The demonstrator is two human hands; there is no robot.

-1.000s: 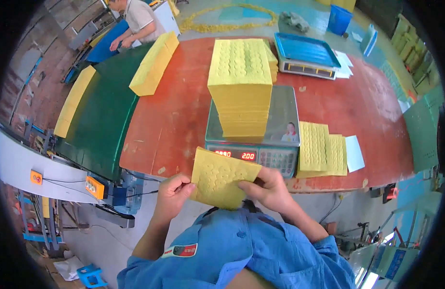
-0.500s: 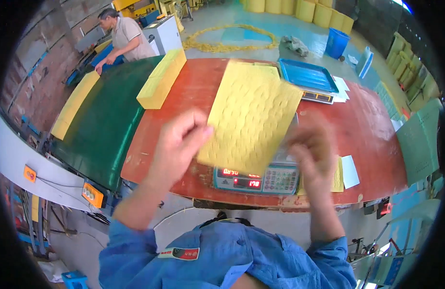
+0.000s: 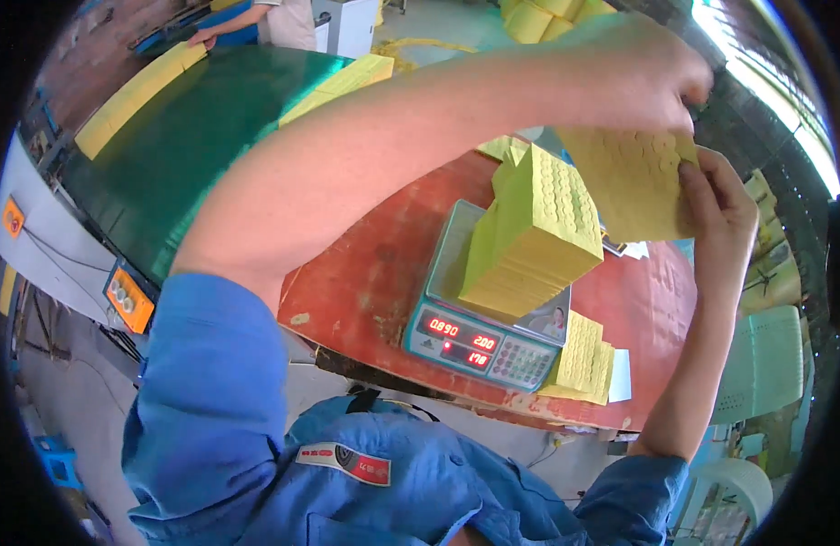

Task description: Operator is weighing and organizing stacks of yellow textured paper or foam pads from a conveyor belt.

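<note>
A yellow embossed paper sheet [image 3: 629, 187] is raised at the right, its near side hanging beyond the scale. My right hand [image 3: 727, 202] pinches its right edge with the thumb in front. My left arm reaches across the view, and my left hand [image 3: 652, 77] is at the sheet's upper edge. Its fingers are curled and slightly blurred; what they grip is hidden. Below, a tall stack of yellow paper [image 3: 533, 237] stands at a slant on a digital scale [image 3: 422, 320] with lit red readouts and a keypad.
More yellow sheets [image 3: 579, 359] and a pale card [image 3: 620, 375] lie right of the scale on the red table [image 3: 365, 264]. Leftward, a green belt [image 3: 192, 155] carries yellow paper blocks [image 3: 138, 96]. A co-worker's hand [image 3: 201, 38] touches the far block. A green plastic chair [image 3: 756, 364] stands right.
The sheet has moved up and right, away from over the scale, uncovering the paper stack. My left arm has swung across to the right; my right hand now grips the sheet's edge.
</note>
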